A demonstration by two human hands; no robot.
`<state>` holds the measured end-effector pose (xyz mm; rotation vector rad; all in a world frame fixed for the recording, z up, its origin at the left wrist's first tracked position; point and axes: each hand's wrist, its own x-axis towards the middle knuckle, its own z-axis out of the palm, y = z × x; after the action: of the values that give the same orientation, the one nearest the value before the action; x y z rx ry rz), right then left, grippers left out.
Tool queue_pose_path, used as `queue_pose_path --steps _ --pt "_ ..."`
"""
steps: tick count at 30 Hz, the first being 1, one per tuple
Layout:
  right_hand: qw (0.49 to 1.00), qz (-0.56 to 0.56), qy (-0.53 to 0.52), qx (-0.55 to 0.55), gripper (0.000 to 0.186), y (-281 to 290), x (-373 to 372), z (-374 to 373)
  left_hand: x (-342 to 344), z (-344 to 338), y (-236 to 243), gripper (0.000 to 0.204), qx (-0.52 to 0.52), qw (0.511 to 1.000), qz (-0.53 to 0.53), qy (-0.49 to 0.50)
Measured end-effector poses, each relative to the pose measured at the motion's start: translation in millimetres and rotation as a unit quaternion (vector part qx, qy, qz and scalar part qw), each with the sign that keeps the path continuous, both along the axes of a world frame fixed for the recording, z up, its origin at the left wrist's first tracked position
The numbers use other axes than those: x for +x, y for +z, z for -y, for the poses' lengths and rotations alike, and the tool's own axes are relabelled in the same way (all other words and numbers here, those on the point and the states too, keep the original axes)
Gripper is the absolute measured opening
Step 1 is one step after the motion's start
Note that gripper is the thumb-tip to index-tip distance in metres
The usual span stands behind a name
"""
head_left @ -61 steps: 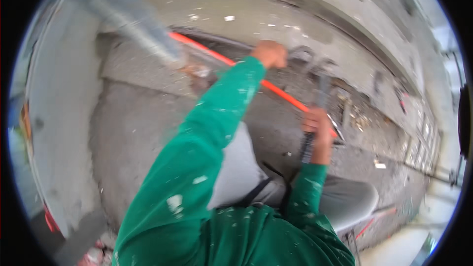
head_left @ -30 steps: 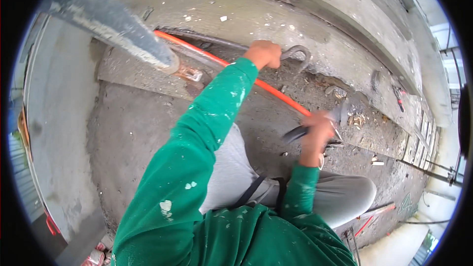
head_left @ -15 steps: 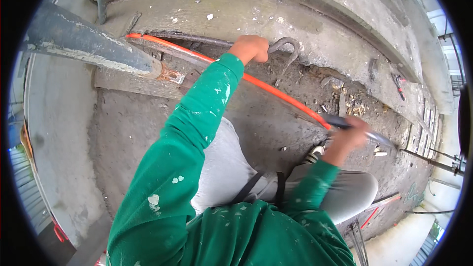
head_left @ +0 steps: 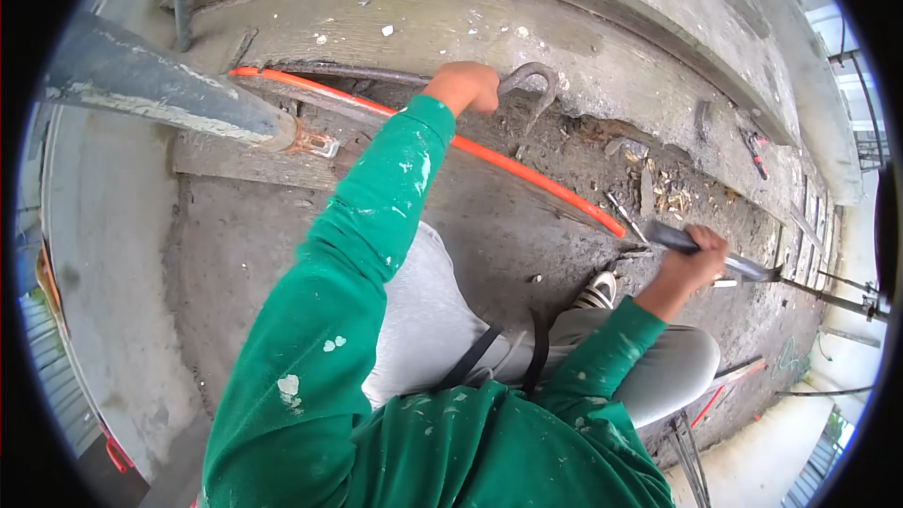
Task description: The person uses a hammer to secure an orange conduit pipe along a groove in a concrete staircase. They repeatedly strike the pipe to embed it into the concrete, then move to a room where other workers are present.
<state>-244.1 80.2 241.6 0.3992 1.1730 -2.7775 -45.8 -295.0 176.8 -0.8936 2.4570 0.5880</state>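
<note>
Your left hand (head_left: 466, 87) is curled in a fist round the hook-ended pry bar (head_left: 533, 68), just behind its bend, where it lies along the foot of the ledge (head_left: 423, 23). Your right hand (head_left: 693, 259) wraps the dark grip of a hammer (head_left: 748, 268), out to the right near your shoe (head_left: 597, 290). The bar should prove heavy, rigid and hard to damage, its worn metal perhaps slick; the straight shank seems the surest hold. The hammer is probably head-heavy, best held on its grip. Your left fingertips are hidden, the bar's far end is unclear beside the orange tube (head_left: 527, 175), and the hammer's head is hard to make out.
</note>
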Motion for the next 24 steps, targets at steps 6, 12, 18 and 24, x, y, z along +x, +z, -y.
queue_pose_path --steps 6,12,18,24 --pt "0.841 0.089 0.509 0.161 0.008 -60 146 90 -6 -8 -11 0.036 -0.016 1.0 -0.02 -0.016" --pt "0.897 0.074 0.434 -0.033 0.026 -45 -10 -7 -3 2 -16 0.034 -0.036 0.999 -0.025 -0.018" --pt "0.947 -0.188 0.178 0.189 0.017 -71 47 27 -2 -3 -20 0.033 -0.043 0.997 -0.069 0.006" --pt "0.741 0.025 0.632 0.226 0.019 -18 158 119 7 2 -18 0.03 -0.055 0.998 -0.035 0.001"
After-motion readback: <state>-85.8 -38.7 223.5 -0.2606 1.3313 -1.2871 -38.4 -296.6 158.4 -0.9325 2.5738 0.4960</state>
